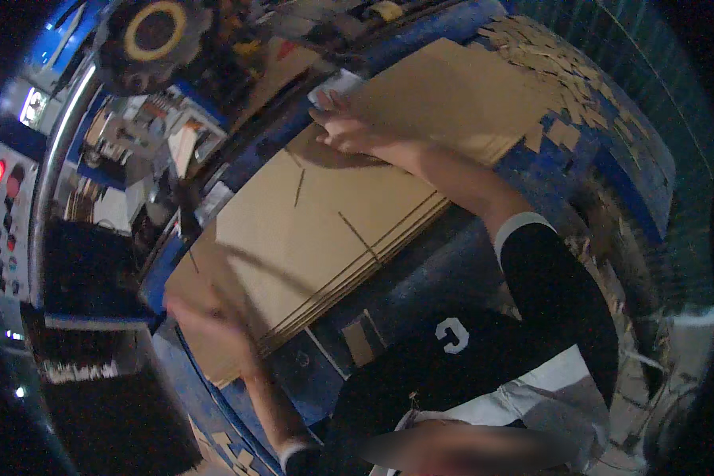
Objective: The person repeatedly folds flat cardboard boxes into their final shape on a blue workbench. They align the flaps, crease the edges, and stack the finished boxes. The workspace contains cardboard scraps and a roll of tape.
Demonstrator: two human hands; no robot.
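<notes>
A stack of flat brown cardboard sheets [270, 214] with cut slots lies slantwise before me, its layered near edge showing. My left hand [206, 317] is over the left end of the stack, against or just above the top sheet. Motion smears its fingers, so their grip cannot be made out. At the far edge of the stack, my right hand [345, 131] rests with its fingers apart and nothing visibly held. Close beyond those fingers is a small whitish thing [339, 86]; whether they touch it is unclear.
Small cardboard scraps [531, 63] are heaped at the far right on a blue machine surface [444, 254]. A dark wheel with a yellowish ring [155, 32] stands at the far left. A control panel [9, 214] with buttons and a red light is at the left edge.
</notes>
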